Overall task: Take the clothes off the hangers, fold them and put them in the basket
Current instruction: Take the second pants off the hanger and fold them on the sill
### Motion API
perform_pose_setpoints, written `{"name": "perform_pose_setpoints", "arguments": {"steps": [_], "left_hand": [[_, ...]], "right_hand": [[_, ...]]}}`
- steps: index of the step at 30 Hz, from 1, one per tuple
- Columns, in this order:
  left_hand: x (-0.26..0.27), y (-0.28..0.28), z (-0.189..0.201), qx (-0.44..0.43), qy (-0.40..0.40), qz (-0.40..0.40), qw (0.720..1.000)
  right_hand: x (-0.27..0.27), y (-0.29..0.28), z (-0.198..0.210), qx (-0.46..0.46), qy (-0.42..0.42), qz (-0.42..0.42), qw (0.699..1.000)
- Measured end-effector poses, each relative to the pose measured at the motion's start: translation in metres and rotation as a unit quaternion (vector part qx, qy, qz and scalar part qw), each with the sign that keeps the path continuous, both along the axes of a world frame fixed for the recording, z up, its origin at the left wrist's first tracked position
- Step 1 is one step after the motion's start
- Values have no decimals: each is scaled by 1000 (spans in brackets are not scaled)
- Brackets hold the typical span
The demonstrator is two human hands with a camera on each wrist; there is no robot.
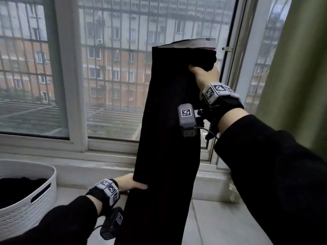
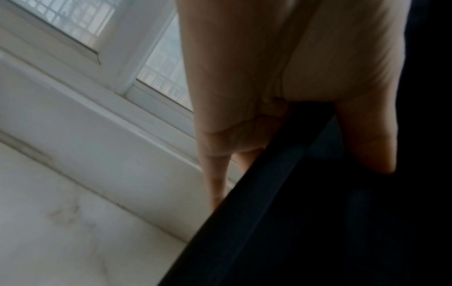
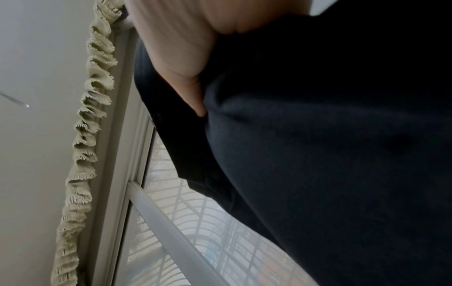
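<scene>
A long black garment, apparently trousers [image 1: 169, 138], hangs upright in front of the window, its waistband at the top. My right hand [image 1: 203, 73] grips the cloth just under the waistband, thumb in front and the other fingers hidden behind; the right wrist view shows the thumb [image 3: 181, 63] pressed into the dark fabric [image 3: 318, 154]. Lower down, my left hand [image 1: 131, 184] pinches the garment's left edge, thumb on the front and fingers [image 2: 220, 174] behind the black cloth [image 2: 318, 222]. A white slotted basket [image 1: 39, 197] at the lower left holds dark clothing. No hanger is visible.
A pale stone windowsill [image 1: 221, 223] runs under the garment, with the white window frame [image 1: 74, 85] and outer bars behind it. A green curtain [image 1: 297, 76] hangs at the right. The right wrist view shows a frilled curtain edge [image 3: 85, 135].
</scene>
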State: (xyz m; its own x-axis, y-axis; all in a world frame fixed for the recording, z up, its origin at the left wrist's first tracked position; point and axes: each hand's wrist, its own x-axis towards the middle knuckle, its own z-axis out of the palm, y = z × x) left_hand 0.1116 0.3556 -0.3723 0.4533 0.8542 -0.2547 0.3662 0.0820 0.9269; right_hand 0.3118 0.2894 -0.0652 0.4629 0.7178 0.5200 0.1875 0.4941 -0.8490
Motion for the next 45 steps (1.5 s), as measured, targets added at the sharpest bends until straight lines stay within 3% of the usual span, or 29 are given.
{"name": "perform_pose_setpoints", "arguments": {"steps": [4,7,11,14,16,20,23,27,31,37,42,45], "left_hand": [[6,-16,-32,-15,28,5,999],[-3,-13,-36,67,-17,74,995],[-10,-6,-33,186,-38,191,963],[-5,-7,-29,244,25,143,959],[5,-10,-25,199,18,85,976],[21,-17,-23,18,-80,18,996],[21,-21,-22,-40,-38,-14,998],[23,-25,-26,-12,85,-84,993],[30,-22,-33,6,71,-69,995],[-13,-1,-37,-6,33,53,998],[-53,5,-32,46,121,-4,992],[-73,7,-23,64,134,16,989]], "right_hand": [[-3,2,7,14,11,-15,1000],[-1,7,3,13,14,-23,1000],[-3,11,-7,21,31,-16,999],[-6,13,-14,29,50,7,998],[-11,14,-18,26,56,12,998],[-17,15,-20,21,53,11,998],[-17,16,-17,22,35,0,999],[-17,17,-18,24,27,-14,999],[-15,17,-25,20,23,-21,999],[3,16,-32,10,25,-59,998],[17,18,-48,-20,43,-86,995],[19,19,-53,-33,42,-100,994]]}}
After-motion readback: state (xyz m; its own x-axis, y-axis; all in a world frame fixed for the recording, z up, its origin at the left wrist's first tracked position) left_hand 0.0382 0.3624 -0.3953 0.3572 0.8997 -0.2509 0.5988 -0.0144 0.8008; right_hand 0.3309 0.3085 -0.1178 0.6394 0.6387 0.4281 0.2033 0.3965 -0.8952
